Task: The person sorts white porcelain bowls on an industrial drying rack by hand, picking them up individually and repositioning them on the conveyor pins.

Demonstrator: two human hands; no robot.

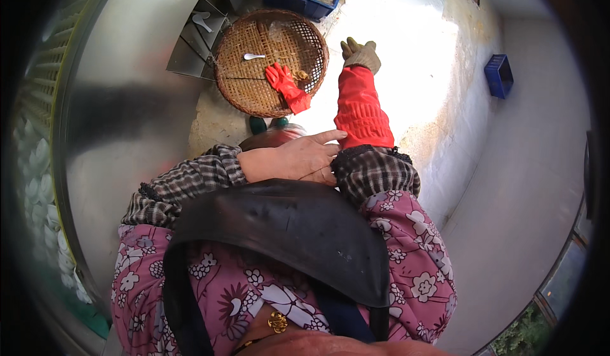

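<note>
My right arm reaches ahead over the bright floor. On it is a long red rubber glove [365, 111] under a brownish-green work glove, which covers my right hand [362, 55]. The fingers there are slightly bent and apart, with nothing visible in them. My bare left hand [292, 156] crosses to the right forearm, its fingers closed at the red cuff beside the checked sleeve; some fingertips are hidden. Another red glove [289, 89] lies in a round woven basket [244, 95], partly over its near rim. A white spoon [254, 56] and a small brownish piece [300, 75] lie there too.
Left of the basket stands a metal compartment box [190, 47] holding a white spoon [202, 20]. A blue crate [295, 3] with plastic-covered contents sits behind. A smaller blue basket [499, 76] is at the right wall. White items [41, 197] fill a rack along the left edge.
</note>
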